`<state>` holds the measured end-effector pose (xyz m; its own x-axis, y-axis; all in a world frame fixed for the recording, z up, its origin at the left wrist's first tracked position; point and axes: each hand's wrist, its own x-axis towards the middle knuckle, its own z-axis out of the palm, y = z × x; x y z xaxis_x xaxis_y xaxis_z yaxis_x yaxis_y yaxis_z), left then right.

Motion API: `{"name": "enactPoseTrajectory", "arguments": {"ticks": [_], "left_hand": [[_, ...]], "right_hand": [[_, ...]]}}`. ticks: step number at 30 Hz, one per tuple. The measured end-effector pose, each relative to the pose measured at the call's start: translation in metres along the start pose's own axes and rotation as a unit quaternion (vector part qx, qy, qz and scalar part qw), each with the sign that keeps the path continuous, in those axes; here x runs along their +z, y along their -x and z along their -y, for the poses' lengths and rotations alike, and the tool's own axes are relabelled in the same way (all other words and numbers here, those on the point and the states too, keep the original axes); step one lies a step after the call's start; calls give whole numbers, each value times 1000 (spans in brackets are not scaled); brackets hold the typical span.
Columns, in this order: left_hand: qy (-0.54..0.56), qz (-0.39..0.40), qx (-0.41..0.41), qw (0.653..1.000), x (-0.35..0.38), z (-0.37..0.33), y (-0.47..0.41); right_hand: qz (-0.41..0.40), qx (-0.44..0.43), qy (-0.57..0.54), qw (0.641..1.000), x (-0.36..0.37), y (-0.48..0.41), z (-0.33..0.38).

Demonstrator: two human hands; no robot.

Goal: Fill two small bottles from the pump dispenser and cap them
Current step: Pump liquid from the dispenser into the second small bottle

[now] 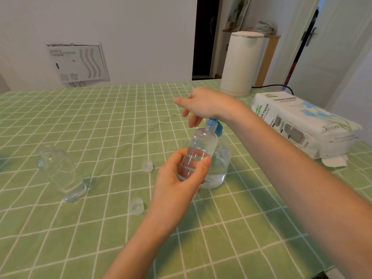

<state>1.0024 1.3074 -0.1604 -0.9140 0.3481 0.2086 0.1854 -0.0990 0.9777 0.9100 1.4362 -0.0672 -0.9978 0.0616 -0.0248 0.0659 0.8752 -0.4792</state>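
**Filling bottle 1 at the pump**

At the centre of the frame the left hand holds a small clear bottle tilted, its open neck raised to the blue pump head of the pump dispenser. The left fingers are wrapped around the bottle's lower body, thumb on one side, pinching it firmly. Some clear liquid shows inside, though the level is hard to read. The right hand rests on top of the pump, palm down; its fingers hang loosely spread and curled over the front, not gripping anything.

The dispenser stands on the green checked surface, just behind the held bottle. A second small bottle stands at centre left, uncapped and seemingly empty. 2 clear caps lie loose: 1 cap left of the hands, another cap lower in the frame.

This looks like step 1 of 4. The next move likely calls for further presses with the neck kept under the spout, then setting the bottle upright and capping it.
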Motion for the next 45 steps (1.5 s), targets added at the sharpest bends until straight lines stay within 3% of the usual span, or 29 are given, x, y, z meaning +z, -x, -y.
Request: {"name": "enactPoseTrajectory", "arguments": {"ticks": [45], "left_hand": [[4,-2,5,1000,0,1,0]], "right_hand": [[3,-1,17,1000,-4,-2,2]]}}
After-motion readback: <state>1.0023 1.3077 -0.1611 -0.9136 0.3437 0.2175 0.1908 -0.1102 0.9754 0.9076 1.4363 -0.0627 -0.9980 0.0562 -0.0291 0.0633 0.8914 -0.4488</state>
